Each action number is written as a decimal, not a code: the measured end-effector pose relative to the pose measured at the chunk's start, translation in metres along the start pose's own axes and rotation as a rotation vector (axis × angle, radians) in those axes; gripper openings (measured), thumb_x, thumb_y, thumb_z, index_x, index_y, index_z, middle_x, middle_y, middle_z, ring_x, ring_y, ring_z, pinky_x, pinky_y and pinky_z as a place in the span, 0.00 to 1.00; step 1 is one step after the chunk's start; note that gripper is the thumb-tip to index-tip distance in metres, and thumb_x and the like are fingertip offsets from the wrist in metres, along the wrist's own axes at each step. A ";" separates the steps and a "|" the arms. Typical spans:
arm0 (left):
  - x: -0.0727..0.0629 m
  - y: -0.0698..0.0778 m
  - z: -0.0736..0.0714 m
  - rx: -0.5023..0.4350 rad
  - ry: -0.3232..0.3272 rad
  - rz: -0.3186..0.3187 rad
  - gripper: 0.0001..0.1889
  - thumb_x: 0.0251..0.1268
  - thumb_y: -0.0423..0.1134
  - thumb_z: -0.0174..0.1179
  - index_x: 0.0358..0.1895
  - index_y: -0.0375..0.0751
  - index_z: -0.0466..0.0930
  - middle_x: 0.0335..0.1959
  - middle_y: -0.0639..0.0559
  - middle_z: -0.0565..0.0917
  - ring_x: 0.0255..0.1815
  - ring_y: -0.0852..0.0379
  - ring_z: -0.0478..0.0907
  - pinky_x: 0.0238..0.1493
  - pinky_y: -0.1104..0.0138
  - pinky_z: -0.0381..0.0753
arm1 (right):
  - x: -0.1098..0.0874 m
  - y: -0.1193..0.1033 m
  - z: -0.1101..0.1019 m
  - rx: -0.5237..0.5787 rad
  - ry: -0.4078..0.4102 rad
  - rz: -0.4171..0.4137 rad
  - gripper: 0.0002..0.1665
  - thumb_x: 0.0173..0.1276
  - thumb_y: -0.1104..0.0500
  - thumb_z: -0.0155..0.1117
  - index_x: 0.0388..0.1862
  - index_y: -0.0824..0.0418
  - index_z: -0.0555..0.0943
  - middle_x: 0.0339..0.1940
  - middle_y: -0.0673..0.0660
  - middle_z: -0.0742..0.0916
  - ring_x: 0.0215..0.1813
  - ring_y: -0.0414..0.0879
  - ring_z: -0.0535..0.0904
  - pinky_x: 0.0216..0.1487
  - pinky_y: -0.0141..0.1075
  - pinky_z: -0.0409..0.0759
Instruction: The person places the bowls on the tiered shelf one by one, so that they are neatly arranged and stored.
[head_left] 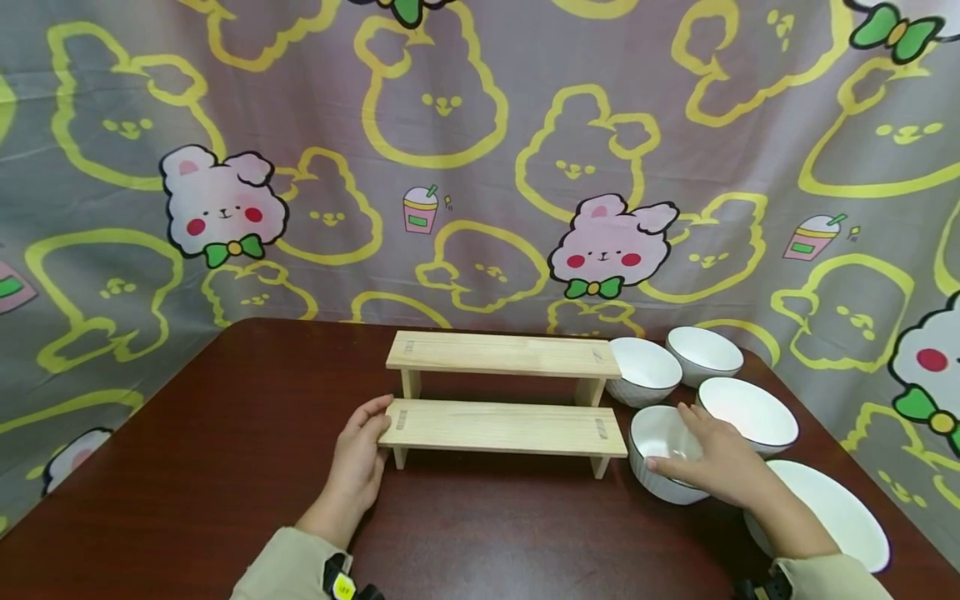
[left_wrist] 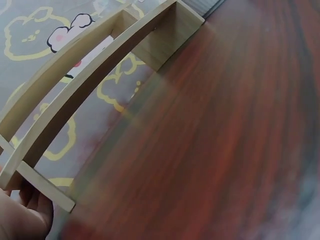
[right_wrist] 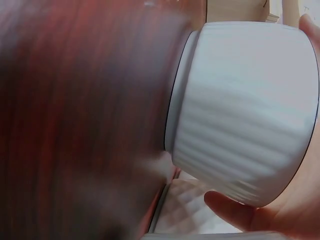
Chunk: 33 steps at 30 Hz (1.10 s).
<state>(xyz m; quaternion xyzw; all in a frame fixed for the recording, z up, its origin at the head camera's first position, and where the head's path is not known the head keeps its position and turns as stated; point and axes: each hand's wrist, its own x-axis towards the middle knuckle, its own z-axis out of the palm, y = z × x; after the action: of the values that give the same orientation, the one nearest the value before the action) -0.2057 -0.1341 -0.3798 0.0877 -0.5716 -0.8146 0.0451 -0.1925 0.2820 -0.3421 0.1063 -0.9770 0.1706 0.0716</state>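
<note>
A two-step wooden shelf (head_left: 502, 427) stands on the dark table. My left hand (head_left: 360, 454) grips the left end of its lower board, also seen at the edge of the left wrist view. My right hand (head_left: 716, 458) spans a white ribbed bowl (right_wrist: 245, 105) at the right of the shelf, thumb on one side and fingers on the other. This bowl appears to rest on the table with its opening up. Behind it stand a white bowl (head_left: 645, 367) beside the upper step and another white bowl (head_left: 746, 412) to the right.
One more white bowl (head_left: 703, 354) sits at the far right corner. A large white oval dish (head_left: 832, 517) lies partly under my right forearm, close to the right table edge. Behind the brown table (head_left: 187, 450) hangs a patterned cloth (head_left: 465, 167).
</note>
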 end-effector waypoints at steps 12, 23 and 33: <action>-0.002 0.000 0.004 -0.043 0.041 -0.001 0.23 0.67 0.30 0.40 0.65 0.31 0.59 0.68 0.40 0.59 0.66 0.51 0.58 0.48 0.77 0.68 | 0.001 -0.007 -0.001 -0.059 -0.047 0.024 0.66 0.44 0.31 0.67 0.66 0.79 0.57 0.64 0.81 0.62 0.59 0.79 0.59 0.52 0.65 0.63; -0.001 0.001 0.007 -0.066 0.064 -0.006 0.22 0.66 0.30 0.40 0.63 0.31 0.62 0.65 0.39 0.62 0.61 0.52 0.62 0.45 0.77 0.71 | -0.002 -0.011 0.003 -0.078 0.047 0.014 0.63 0.42 0.32 0.69 0.62 0.80 0.64 0.58 0.82 0.69 0.53 0.78 0.66 0.48 0.62 0.68; -0.001 -0.002 0.006 -0.041 0.055 -0.007 0.23 0.67 0.30 0.40 0.65 0.31 0.60 0.66 0.40 0.61 0.64 0.51 0.60 0.45 0.78 0.70 | 0.000 -0.011 0.001 -0.044 0.075 0.001 0.62 0.44 0.34 0.69 0.63 0.80 0.62 0.59 0.81 0.68 0.56 0.77 0.66 0.50 0.62 0.67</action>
<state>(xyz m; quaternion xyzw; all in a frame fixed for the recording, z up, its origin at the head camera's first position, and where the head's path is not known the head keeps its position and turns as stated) -0.2053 -0.1280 -0.3800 0.1109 -0.5528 -0.8237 0.0596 -0.1903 0.2717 -0.3398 0.0976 -0.9771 0.1531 0.1105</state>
